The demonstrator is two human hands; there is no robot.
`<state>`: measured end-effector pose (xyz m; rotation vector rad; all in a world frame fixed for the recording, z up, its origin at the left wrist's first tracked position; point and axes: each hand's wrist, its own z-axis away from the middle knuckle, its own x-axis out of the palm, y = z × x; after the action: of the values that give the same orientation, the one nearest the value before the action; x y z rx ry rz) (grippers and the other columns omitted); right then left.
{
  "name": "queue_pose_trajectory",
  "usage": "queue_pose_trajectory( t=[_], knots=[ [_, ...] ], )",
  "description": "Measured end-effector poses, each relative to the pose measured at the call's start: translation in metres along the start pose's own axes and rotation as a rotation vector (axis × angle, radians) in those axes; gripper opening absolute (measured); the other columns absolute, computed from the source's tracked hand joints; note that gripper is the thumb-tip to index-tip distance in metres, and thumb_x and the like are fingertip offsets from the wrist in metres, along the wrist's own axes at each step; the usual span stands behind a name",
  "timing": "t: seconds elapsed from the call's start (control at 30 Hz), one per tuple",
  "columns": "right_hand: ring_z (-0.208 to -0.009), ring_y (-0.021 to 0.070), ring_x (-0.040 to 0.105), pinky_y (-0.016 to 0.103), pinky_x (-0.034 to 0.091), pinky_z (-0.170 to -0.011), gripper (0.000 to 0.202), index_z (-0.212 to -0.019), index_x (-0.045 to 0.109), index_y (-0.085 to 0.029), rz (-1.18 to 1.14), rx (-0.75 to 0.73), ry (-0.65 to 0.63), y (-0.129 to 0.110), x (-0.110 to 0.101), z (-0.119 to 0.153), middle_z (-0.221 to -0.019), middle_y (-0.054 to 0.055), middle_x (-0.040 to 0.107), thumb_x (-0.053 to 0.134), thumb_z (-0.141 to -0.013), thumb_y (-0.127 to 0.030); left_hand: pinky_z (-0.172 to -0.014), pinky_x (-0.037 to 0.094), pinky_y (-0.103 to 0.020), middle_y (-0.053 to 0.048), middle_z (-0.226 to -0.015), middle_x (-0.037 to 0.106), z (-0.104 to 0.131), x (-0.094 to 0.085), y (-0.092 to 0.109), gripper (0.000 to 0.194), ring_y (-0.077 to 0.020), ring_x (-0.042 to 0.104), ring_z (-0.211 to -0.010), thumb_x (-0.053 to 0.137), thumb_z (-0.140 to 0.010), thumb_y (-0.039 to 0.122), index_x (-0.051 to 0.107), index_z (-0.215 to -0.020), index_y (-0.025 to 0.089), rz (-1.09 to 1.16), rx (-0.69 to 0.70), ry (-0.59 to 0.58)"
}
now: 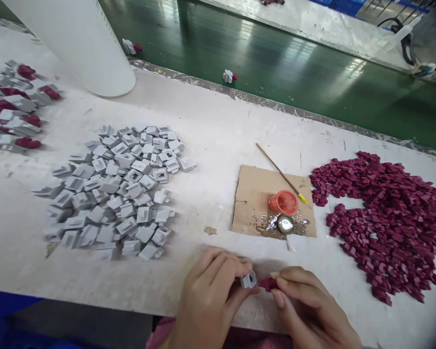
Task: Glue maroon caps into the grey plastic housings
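Observation:
Near the table's front edge, my left hand [212, 291] is closed on a small grey plastic part [248, 279], whose square opening faces right. Facing it, my right hand [308, 303] pinches a small maroon plastic part [267, 284] between thumb and fingers. The maroon part's tip points at the opening, close to it; I cannot tell whether they touch. A pile of grey parts [127, 186] lies to the left of my hands, and a large heap of maroon parts [396, 218] to the right.
Beyond my hands lies a piece of cardboard [252, 184] with an orange cup [286, 202], a metal cap [285, 224], wet spots and a thin stick [276, 167]. Joined grey-maroon pieces [12, 106] lie far left by a white cylinder [90, 53]. A green conveyor belt [189, 39] runs behind.

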<state>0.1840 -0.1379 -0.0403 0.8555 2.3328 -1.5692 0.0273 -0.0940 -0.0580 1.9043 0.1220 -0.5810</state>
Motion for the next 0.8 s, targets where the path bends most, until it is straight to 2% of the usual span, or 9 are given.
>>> queue_pose_trajectory(
  t=[0.07,0.27,0.6,0.7,0.8],
  knots=[
    [-0.073,0.0107,0.066,0.017,0.057,-0.062,0.02,-0.09,0.065,-0.016,0.008,-0.003,-0.001,-0.001,0.001,0.0,-0.079,0.002,0.066,0.064,-0.077,0.0,-0.071,0.051,-0.025,0.0,-0.077,0.07,0.001,0.0,-0.001,0.008,-0.016,0.061,-0.078,0.068,-0.087,0.017,0.06,-0.086,0.016,0.006,-0.005,-0.003],
    [-0.081,0.0123,0.067,0.019,0.058,-0.067,0.024,-0.1,0.064,-0.017,0.044,0.035,-0.119,0.004,-0.001,0.009,-0.087,0.004,0.067,0.065,-0.081,-0.002,-0.07,0.051,-0.026,0.0,-0.077,0.069,0.002,0.001,0.0,0.01,-0.016,0.06,-0.077,0.069,-0.086,0.016,0.06,-0.087,0.016,0.001,-0.007,0.002],
    [-0.07,0.011,0.066,0.017,0.057,-0.058,0.014,-0.089,0.064,-0.015,0.104,-0.007,-0.151,-0.003,0.003,-0.003,-0.076,0.002,0.067,0.066,-0.081,-0.004,-0.072,0.051,-0.025,-0.001,-0.079,0.069,0.005,0.001,-0.001,0.008,-0.0155,0.061,-0.078,0.069,-0.085,0.011,0.062,-0.088,0.015,0.027,-0.005,-0.008],
    [-0.067,0.0101,0.066,0.016,0.057,-0.058,0.013,-0.085,0.064,-0.015,0.135,-0.029,-0.195,-0.007,0.004,-0.007,-0.075,0.002,0.067,0.067,-0.08,-0.003,-0.073,0.051,-0.024,-0.002,-0.08,0.07,0.004,0.0,-0.002,0.009,-0.0153,0.062,-0.08,0.066,-0.085,0.007,0.062,-0.088,0.015,0.048,-0.008,-0.004],
    [-0.067,0.0105,0.065,0.017,0.058,-0.059,0.014,-0.086,0.064,-0.016,0.121,-0.03,-0.182,-0.01,0.006,-0.008,-0.075,0.001,0.067,0.067,-0.081,-0.004,-0.074,0.051,-0.024,-0.001,-0.082,0.071,0.004,-0.001,-0.003,0.012,-0.0152,0.062,-0.08,0.065,-0.085,0.005,0.062,-0.089,0.016,0.055,0.0,-0.021]
  ],
)
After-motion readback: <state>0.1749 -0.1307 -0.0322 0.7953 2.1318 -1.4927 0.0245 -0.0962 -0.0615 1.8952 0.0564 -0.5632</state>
